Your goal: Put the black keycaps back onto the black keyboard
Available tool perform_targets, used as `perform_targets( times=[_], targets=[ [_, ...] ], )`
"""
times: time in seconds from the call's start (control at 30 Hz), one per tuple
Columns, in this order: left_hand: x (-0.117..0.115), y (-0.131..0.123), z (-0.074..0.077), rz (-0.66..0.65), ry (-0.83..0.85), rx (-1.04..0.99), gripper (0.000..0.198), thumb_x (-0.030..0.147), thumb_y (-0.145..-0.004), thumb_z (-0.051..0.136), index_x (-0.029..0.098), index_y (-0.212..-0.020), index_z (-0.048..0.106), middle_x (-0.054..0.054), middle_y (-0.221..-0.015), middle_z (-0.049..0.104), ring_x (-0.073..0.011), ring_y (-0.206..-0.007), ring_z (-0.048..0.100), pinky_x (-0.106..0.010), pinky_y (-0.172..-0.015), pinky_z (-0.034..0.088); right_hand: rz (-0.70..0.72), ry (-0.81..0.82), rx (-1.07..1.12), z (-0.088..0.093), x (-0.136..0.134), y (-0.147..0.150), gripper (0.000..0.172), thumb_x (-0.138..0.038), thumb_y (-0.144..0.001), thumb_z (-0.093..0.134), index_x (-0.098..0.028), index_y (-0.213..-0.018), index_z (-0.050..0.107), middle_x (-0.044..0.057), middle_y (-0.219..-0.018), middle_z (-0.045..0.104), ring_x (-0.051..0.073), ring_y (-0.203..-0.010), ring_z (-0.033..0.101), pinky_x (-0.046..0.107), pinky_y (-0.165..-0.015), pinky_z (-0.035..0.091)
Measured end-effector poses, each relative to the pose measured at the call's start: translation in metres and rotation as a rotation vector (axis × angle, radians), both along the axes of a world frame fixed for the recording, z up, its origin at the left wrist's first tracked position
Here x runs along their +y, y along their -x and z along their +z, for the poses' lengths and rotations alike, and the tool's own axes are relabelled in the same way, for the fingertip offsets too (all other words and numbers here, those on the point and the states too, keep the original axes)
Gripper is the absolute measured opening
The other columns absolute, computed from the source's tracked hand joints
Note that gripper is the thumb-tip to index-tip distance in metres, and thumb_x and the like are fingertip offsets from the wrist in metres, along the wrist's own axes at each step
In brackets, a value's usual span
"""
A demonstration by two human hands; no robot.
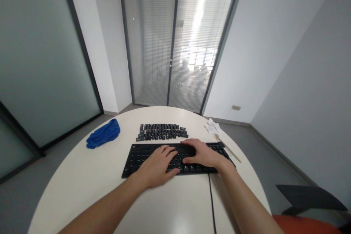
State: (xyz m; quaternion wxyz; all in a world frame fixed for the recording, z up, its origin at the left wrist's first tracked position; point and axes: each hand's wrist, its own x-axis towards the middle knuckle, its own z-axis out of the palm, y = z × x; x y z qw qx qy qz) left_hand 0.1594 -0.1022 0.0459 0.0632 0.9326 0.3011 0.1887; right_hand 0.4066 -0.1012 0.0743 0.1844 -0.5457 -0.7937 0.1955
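A black keyboard [135, 158] lies on the white round table [82, 179], with many of its key positions bare of keycaps. My left hand [157, 166] rests palm down on its middle, fingers stretched and thumb apart. On the right part of the keyboard is my right hand [201, 153], its fingers bent and its thumb spread away from them; nothing shows between them. Just beyond the keyboard, loose black keycaps [161, 132] sit in several rows. Parts of the keyboard are hidden under both hands.
At the left lies a crumpled blue cloth [104, 134]. White crumpled tissue [212, 126] and thin pale sticks [230, 150] are at the right edge. A black cable [211, 203] runs from the keyboard toward me. A chair [312, 197] stands at the lower right.
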Motion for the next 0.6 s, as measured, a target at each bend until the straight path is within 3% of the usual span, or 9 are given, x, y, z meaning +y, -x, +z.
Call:
perform_targets(
  times=[0.13,0.6],
  targets=[
    [-0.0002,-0.0003,-0.0002,0.006,-0.004,0.010,0.053,0.049,-0.093,0.053,0.019,-0.136,0.051,-0.009,-0.143,0.050,-0.0292,-0.133,0.040,-0.048,-0.114,0.033,-0.067,0.060,-0.069,-0.0050,0.0023,-0.0019,0.080,-0.058,-0.065,0.078,-0.026,-0.135,0.057,0.012,-0.142,0.053,0.036,-0.134,0.041,0.057,-0.115,0.020],
    [0.0008,0.0000,-0.0018,0.005,-0.003,0.005,0.053,0.049,-0.092,0.053,0.019,-0.136,0.051,-0.010,-0.143,0.051,-0.0300,-0.133,0.040,-0.049,-0.113,0.032,-0.073,0.109,-0.121,-0.0019,0.0067,0.0034,0.080,-0.052,-0.063,0.081,-0.029,-0.136,0.056,0.012,-0.143,0.051,0.037,-0.135,0.040,0.058,-0.114,0.019]
  ],
)
